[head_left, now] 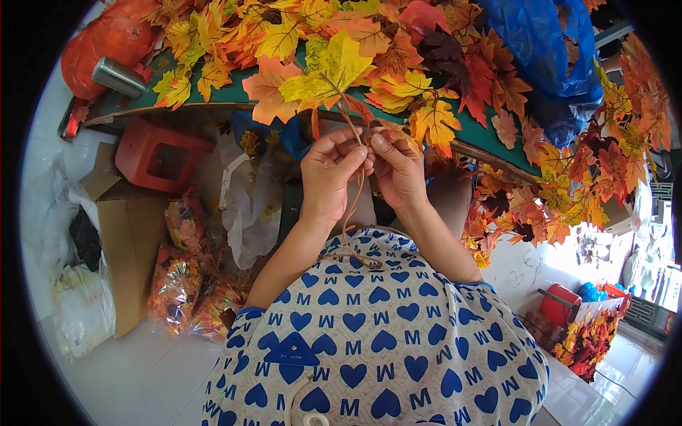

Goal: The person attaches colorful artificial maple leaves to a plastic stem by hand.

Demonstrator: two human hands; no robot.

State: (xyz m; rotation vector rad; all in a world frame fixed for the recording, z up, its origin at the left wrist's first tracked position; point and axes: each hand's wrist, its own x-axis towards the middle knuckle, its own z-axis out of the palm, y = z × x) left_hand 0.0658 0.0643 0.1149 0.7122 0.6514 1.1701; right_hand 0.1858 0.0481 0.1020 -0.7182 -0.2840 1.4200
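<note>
Close together in front of me, my left hand (332, 170) and my right hand (401, 169) pinch a thin brown cord (355, 195), the stem of an artificial leaf garland. Its loose end curls down onto my apron. Above my fingers the cord leads up to a yellow maple leaf (334, 69) and a peach-orange one (272, 90). Another orange leaf (406, 142) shows behind my right fingers. Exactly what lies between the fingertips is partly hidden.
Artificial autumn leaves cover the green table (234, 92) and hang off its right side. A steel tumbler (118, 77) lies at the left; a blue plastic bag (554, 64) sits at the right. Below are a red stool (160, 156), a cardboard box (128, 241) and bagged leaves (174, 287).
</note>
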